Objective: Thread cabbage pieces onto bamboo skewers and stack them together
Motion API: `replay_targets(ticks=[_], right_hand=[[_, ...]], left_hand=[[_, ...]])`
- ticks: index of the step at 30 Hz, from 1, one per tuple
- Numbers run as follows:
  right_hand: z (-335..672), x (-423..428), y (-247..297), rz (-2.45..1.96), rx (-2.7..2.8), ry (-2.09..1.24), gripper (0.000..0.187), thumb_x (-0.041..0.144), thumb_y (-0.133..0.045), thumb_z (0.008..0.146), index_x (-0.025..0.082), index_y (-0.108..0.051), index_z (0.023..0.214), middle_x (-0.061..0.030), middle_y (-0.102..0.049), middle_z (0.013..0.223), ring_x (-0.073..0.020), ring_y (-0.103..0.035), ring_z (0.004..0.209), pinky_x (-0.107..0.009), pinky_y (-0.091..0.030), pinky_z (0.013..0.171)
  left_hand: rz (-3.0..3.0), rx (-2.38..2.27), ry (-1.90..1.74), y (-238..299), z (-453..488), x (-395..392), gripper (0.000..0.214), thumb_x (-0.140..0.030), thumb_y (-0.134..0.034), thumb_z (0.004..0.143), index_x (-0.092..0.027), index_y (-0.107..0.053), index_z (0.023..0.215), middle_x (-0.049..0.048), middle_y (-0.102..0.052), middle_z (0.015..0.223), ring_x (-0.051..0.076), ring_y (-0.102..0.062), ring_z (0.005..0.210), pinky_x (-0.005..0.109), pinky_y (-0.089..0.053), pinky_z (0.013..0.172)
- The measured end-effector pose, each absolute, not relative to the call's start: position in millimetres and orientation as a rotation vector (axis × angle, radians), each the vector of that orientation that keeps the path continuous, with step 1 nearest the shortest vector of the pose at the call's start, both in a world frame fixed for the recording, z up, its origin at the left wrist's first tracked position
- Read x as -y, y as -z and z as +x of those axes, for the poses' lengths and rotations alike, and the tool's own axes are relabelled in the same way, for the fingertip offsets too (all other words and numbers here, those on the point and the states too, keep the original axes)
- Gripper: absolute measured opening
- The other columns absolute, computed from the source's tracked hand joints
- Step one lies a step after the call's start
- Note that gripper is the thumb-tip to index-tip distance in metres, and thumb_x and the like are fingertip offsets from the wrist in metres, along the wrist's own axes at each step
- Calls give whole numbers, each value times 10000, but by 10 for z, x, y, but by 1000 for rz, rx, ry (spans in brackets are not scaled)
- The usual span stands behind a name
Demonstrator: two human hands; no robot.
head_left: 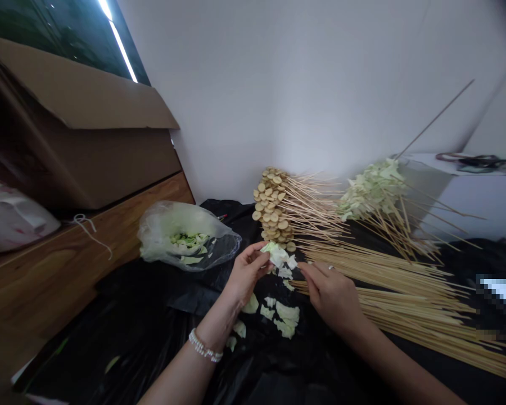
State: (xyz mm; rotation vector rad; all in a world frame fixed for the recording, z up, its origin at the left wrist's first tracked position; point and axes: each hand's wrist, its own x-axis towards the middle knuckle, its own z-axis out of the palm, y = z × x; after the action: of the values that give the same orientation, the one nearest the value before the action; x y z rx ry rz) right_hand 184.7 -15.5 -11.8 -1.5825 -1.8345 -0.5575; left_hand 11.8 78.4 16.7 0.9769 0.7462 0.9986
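My left hand (248,271) pinches a bunch of pale cabbage leaf pieces (278,254) between thumb and fingers, over the black plastic sheet. Close by on the right, my right hand (331,289) is closed, its fingertips at the edge of a small cabbage piece; what lies inside the pinch is too small to make out. Loose cabbage pieces (287,319) lie on the sheet below the hands. Long bamboo skewers (405,304) are spread beside and beyond my right hand. Just past the held leaves is a heap of skewered round slices (272,205).
A clear plastic bag (156,230) holding cut cabbage lies open on the left. Cabbage-loaded skewers (373,188) are piled at the back right, near a white wall (253,84). A cardboard box (109,163) stands on a wooden surface (152,216) at the left.
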Motion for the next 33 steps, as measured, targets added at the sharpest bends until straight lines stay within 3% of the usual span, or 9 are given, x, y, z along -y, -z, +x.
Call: replay_targets(ticks=[4,11,23,33], right_hand=[[1849,151,130,-1568,1816,551,255,156,-448,922,187,-669,1044,-38,-667,833,-166,-593,740,-263,-388,675],[1838,149,131,-1529,1821,526,269,140,-429,923,167,-671,1037,-49,-658,815,-169,-595,761,-258,-392,689],[1834,158,104,-1589,1777,556,237,176,-456,928,184,-674,1023,-42,-676,870,-170,-606,765,-266,-399,687],[1835,138,135,-1500,1768,475,240,142,-448,923,170,-663,1025,-39,-653,814,-168,-601,772,-259,-414,713]], left_hand=[[907,-742,-960,-176,107,-798,381,-281,-836,627,-129,-711,953,55,-705,855,103,-635,703,225,-536,706],[727,-744,-941,-145,120,-825,174,-126,-761,710,-122,-698,873,51,-719,835,100,-661,697,211,-556,705],[928,-745,-1132,-105,139,-806,328,-255,-854,587,-121,-719,853,28,-704,818,102,-642,703,215,-555,706],[555,-726,-904,-139,110,-896,126,-26,-687,751,-101,-710,849,61,-723,826,97,-671,691,172,-565,675]])
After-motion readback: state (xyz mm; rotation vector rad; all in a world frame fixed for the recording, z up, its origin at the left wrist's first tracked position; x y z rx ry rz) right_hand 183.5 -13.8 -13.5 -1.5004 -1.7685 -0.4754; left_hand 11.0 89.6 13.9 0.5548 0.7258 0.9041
